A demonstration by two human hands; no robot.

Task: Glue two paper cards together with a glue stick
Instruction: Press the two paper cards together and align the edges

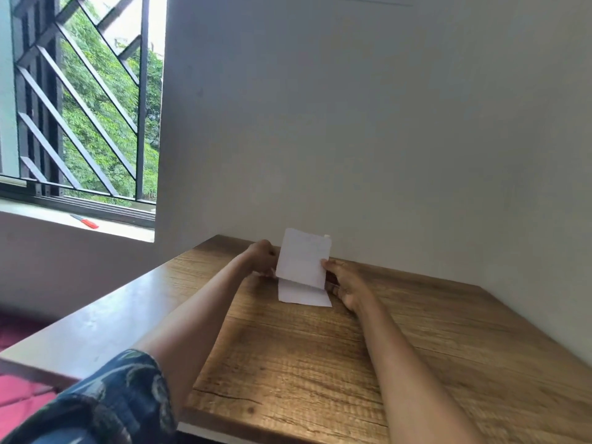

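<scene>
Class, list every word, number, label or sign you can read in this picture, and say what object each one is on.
None can be read.
Raised card, held by the right hand: faint marks, too blurred to read.
Flat card on the table: no writing seen.
Red thing on the window sill: no label legible.

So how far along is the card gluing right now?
Done: cannot tell whether glue is on; no glue stick shows. In hand: right hand pinches the upright white paper card; left hand is beside it. Left: pressing it onto the flat white card on the wooden table.
</scene>
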